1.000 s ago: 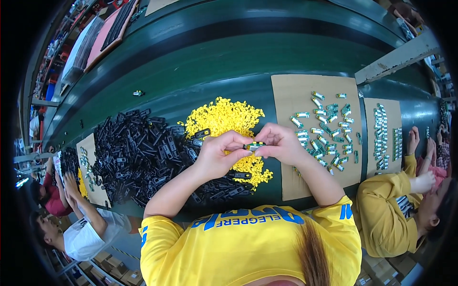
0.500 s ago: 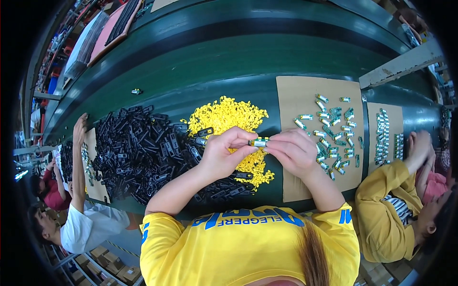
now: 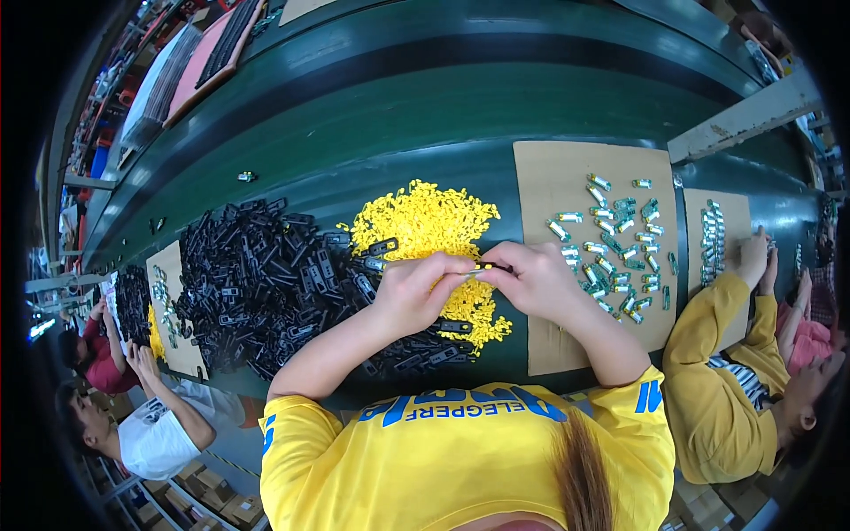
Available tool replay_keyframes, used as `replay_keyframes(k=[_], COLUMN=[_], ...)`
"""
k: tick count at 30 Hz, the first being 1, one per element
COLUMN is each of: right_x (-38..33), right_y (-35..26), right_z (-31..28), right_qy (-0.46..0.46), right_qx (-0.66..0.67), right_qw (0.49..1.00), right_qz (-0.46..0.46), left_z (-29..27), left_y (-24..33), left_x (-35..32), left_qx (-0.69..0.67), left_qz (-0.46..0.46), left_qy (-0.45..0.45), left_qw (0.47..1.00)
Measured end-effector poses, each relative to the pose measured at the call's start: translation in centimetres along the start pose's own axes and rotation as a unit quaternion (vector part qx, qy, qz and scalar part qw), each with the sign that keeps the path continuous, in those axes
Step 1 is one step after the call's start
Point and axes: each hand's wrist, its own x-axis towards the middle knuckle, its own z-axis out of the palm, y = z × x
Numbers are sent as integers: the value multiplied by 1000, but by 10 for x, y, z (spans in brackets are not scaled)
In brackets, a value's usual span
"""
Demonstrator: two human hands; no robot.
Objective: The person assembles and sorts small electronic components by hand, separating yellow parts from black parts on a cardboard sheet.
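Note:
Both hands meet over the lower part of a heap of small yellow plastic parts. Between their fingertips is a small circuit board, seen nearly edge-on with yellow bits on it. My left hand pinches its left end, and my right hand grips the right end. Fingers cover much of the board. To the left lies a large pile of black plastic casings. On the right, several green boards with silver cylinders are scattered over a cardboard sheet.
A green conveyor belt runs across beyond the piles, carrying one small board. A white metal post juts in at the right. Co-workers sit on both sides, one in a white shirt, another in a mustard jacket.
The board has been tilted from face-up to nearly edge-on between my fingers. The board on the belt has shifted slightly left. The left co-worker's arm has drawn back; the right co-worker's hands have moved.

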Motion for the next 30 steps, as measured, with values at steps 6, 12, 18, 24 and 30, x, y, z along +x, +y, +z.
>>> replay_keyframes(k=[6, 12, 18, 24, 30], right_x=[19, 18, 8, 32, 27], right_y=[16, 17, 29, 36, 38], right_z=[22, -5, -13, 5, 15], right_qy=[126, 162, 114, 100, 105], right_qx=[-81, -83, -129, -211, -303], right_qw=[986, 983, 985, 971, 947], right_qz=[-69, -17, -5, -55, -27], left_z=[-11, -110, -180, -152, -133], left_y=[-32, -96, -107, -114, -74], left_x=[33, 44, -8, 2, 29], left_qx=[-1, 296, 435, 600, 231], left_qz=[-57, -132, -182, -101, -111], left_qy=[27, 51, -174, -127, 43], left_qw=[998, 945, 864, 783, 966])
